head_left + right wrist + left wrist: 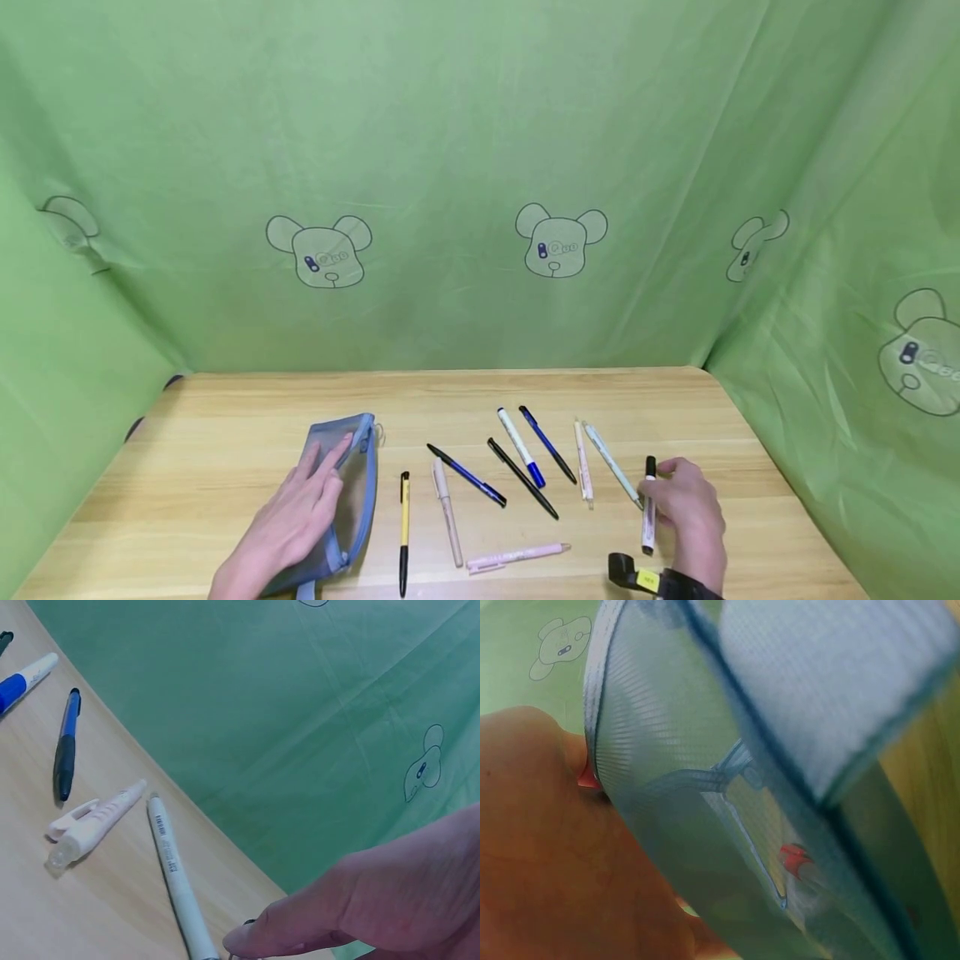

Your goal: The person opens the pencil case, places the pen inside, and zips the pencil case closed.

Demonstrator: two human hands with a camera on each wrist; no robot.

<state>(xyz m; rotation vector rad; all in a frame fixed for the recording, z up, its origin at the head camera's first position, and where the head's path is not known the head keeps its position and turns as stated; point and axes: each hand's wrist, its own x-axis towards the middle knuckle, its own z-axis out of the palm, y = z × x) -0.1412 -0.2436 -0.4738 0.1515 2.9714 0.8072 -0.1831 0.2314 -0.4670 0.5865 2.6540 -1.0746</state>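
A blue mesh pencil case (318, 571) with its zip undone lies at the left of the table, its mouth facing right. My left hand (292, 517) holds its left side, fingers stretched along the mesh near the zip edge. Close up in the left wrist view, a red-tipped item (795, 860) shows through the mesh. On the right, my right hand (690, 504) pinches a white marker with a black cap (648, 525) at its upper part. In the right wrist view, the thumb (285, 930) hides most of that marker. A pale blue pen (611, 462) lies just left of it.
Several pens lie between my hands: a yellow and black pen (405, 512), a beige pen (447, 512), a pink pen (517, 557), a black pen (522, 477) and a blue-capped white marker (521, 446). Green cloth (450, 125) hangs behind the wooden table (225, 400).
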